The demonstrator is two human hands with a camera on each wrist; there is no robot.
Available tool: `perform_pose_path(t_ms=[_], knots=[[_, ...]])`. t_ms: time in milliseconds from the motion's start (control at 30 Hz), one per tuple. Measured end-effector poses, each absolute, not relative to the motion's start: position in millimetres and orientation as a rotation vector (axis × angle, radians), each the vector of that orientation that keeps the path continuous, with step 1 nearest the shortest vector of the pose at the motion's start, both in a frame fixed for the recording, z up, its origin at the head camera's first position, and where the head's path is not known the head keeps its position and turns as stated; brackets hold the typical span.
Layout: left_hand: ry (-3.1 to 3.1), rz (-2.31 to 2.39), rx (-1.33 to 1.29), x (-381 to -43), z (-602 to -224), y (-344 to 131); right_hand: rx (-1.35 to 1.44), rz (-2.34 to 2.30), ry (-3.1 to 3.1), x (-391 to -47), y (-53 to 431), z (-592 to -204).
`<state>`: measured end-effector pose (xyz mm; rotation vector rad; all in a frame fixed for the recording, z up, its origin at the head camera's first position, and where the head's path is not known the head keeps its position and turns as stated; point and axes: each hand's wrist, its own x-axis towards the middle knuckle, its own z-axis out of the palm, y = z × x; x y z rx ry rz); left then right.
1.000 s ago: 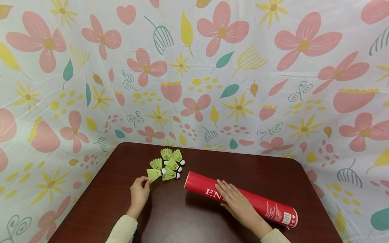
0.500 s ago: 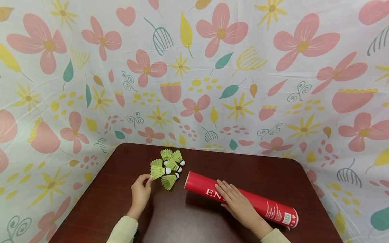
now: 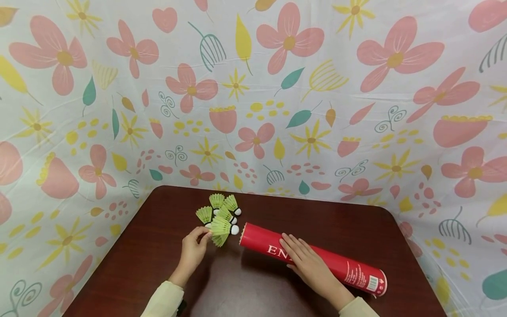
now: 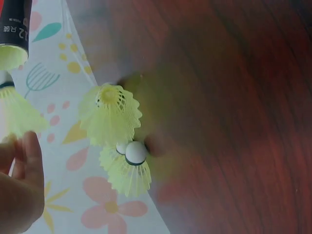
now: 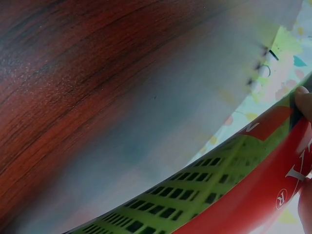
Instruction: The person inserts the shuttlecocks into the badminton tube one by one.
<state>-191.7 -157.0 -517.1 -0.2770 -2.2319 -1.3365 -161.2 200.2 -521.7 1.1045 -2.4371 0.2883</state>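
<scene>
My left hand [image 3: 193, 251] pinches a yellow-green shuttlecock [image 3: 222, 226] by the edge of its skirt, between thumb and fingertips. Its white cork points right, just short of the left end of a long red tube [image 3: 253, 237]. The left wrist view shows that cork close below the tube's mouth [image 4: 13, 56], with the hand [image 4: 22, 178] at the skirt. My right hand [image 3: 310, 266] rests across the tube with straight fingers on top; its thumb lies along the near side. In the right wrist view, fingertips [image 5: 304, 100] touch the tube's printed wall [image 5: 253, 195].
Several other shuttlecocks [image 3: 216, 201] lie in a loose cluster behind the held one, which overlaps some of them. All lie on a dark brown wooden table [image 3: 253, 290]. A flower-patterned cloth [image 3: 253, 88] hangs behind and at both sides.
My left hand has drawn its shuttlecock out of the cluster and rightward to the tube's end. A shuttlecock at the cluster's front has turned. The right hand and tube have barely moved.
</scene>
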Motion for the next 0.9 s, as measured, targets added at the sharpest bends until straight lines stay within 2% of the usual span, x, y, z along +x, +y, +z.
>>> perform_pose_path(t_ms=[233,467,600,900], knots=[[-2.249,-1.413,-0.419,-190,-524,-149,1.109,0.28,-2.459,-160,199,-521],[-2.237,-1.462,-0.454,-180,-509,-131,1.119,0.283,-2.432,-160,199,-523],[-2.213,-1.457,-0.516,-187,-523,-131,1.116,0.289,-2.448,-160,199,-524],[-2.265,-1.482,-0.507,-188,-527,-127,1.145,0.294,-2.385,-162,197,-526]])
